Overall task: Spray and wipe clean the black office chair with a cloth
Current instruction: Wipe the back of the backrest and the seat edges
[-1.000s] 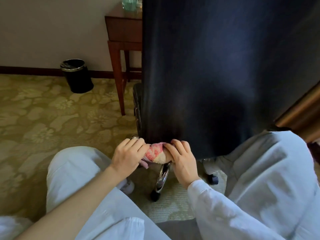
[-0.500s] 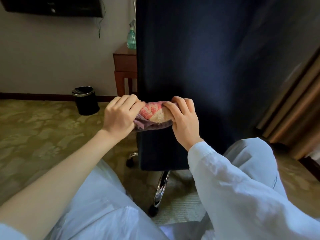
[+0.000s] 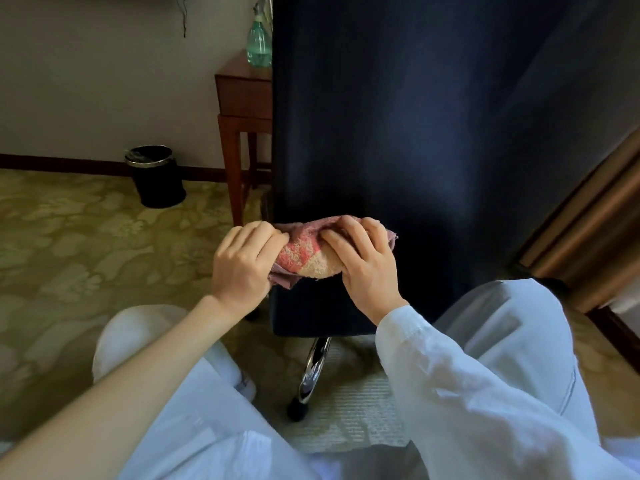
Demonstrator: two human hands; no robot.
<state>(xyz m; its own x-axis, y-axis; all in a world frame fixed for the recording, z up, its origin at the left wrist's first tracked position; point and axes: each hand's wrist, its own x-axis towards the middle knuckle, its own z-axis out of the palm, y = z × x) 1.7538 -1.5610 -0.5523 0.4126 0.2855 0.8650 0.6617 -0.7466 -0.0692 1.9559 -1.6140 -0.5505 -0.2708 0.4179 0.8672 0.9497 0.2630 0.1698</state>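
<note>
The black office chair (image 3: 433, 133) stood directly in front of you, its back turned your way and filling the middle of the view. Nearest, your left hand (image 3: 242, 268) and right hand (image 3: 369, 268) each gripped one end of the pink-and-cream cloth (image 3: 306, 259). Your fingers curled over it and bunched it into a roll held against the lower left part of the backrest (image 3: 311, 306).

To wipe well here, I judged that you needed to flatten the roll so more towel met the surface. You also needed to press evenly with both hands and work in overlapping strokes out to the left edge and the bottom hem.

Beneath the seat back, a chrome leg (image 3: 313, 368) ran down to a caster (image 3: 297, 412) on the carpet (image 3: 69, 237). The backrest looked dark and smooth, with a faint dull sheen. I could not tell whether it was damp or dusty.

Farther off, the spray bottle (image 3: 259, 43) stood on a wooden side table (image 3: 242, 98), well apart from your hands. A black bin (image 3: 156, 176) sat by the wall.
</note>
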